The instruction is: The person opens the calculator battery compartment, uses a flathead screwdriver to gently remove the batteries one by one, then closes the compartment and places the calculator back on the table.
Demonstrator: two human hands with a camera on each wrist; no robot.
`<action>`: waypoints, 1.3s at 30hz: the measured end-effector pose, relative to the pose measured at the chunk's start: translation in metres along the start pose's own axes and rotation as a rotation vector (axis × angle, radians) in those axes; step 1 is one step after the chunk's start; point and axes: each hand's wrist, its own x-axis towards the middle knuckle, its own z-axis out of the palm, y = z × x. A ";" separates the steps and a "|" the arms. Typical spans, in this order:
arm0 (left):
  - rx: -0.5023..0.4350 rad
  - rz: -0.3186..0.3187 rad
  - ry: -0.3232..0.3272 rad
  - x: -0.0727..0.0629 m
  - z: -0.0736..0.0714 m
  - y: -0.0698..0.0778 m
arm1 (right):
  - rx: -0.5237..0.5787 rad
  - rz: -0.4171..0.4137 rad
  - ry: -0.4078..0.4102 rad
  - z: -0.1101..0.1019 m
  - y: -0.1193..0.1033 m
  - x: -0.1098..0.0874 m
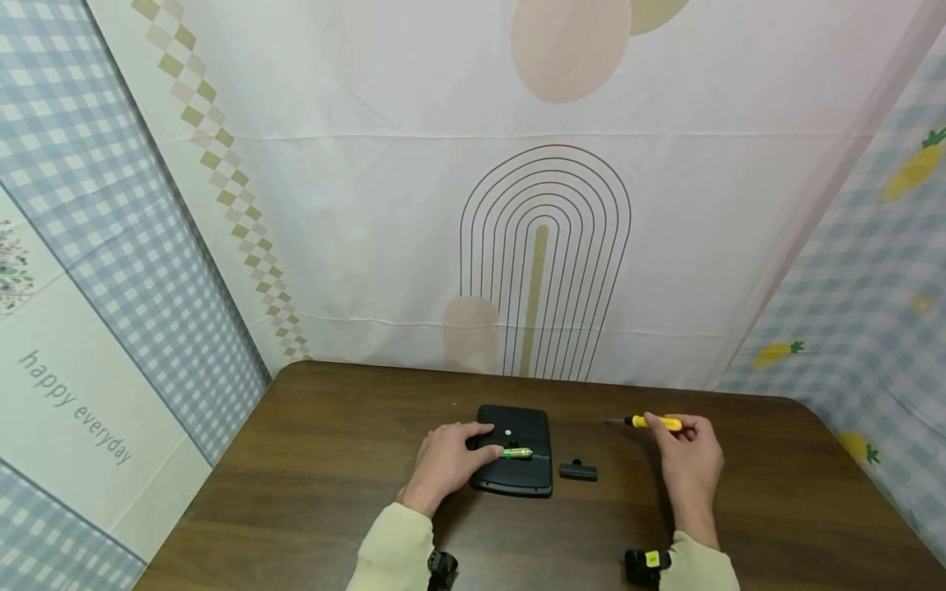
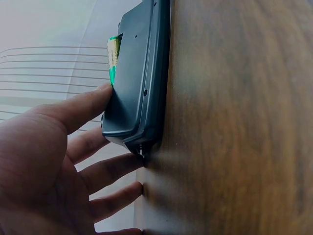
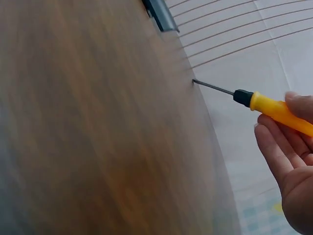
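Note:
A flat black device (image 1: pixel 526 480), shaped like a desk calculator, lies on the table with its back up. A green and gold battery (image 1: pixel 517 453) sits on its back, partly sunk in the slot. My left hand (image 1: pixel 447 458) rests at the device's left edge, its thumb (image 2: pixel 93 100) close against the battery's end and the other fingers spread along the edge. A small black battery cover (image 1: pixel 579 472) lies just right of the device. Further right, my right hand (image 1: pixel 692 460) pinches a yellow-handled screwdriver (image 3: pixel 274 108) by its handle, shaft pointing left.
The brown wooden table (image 1: pixel 332 476) reaches back to a patterned cloth wall (image 1: pixel 369 230). Checked cloth hangs at the left (image 1: pixel 140 164) and right. A small dark camera is strapped at each wrist, beside the pale sleeves (image 1: pixel 395 546).

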 end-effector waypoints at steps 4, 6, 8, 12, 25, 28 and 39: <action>-0.001 -0.001 -0.001 0.001 0.000 0.000 | -0.206 -0.061 -0.013 -0.005 -0.001 0.001; -0.001 0.001 -0.003 0.001 -0.001 0.000 | -0.265 -0.075 -0.027 -0.007 -0.001 0.002; -0.002 0.005 -0.003 0.001 -0.001 0.000 | -0.320 -0.087 -0.048 -0.009 -0.002 0.003; 0.003 0.013 -0.002 0.001 -0.001 0.000 | -0.409 -0.098 -0.104 -0.010 -0.001 0.005; -0.004 0.005 -0.005 0.001 0.000 -0.001 | -0.530 -0.109 -0.195 -0.011 -0.001 0.006; -0.006 0.005 -0.005 0.001 0.000 -0.001 | -0.562 -0.103 -0.217 -0.012 -0.001 0.006; -0.012 0.004 -0.007 0.000 -0.001 -0.001 | -0.563 -0.074 -0.272 -0.009 0.000 0.007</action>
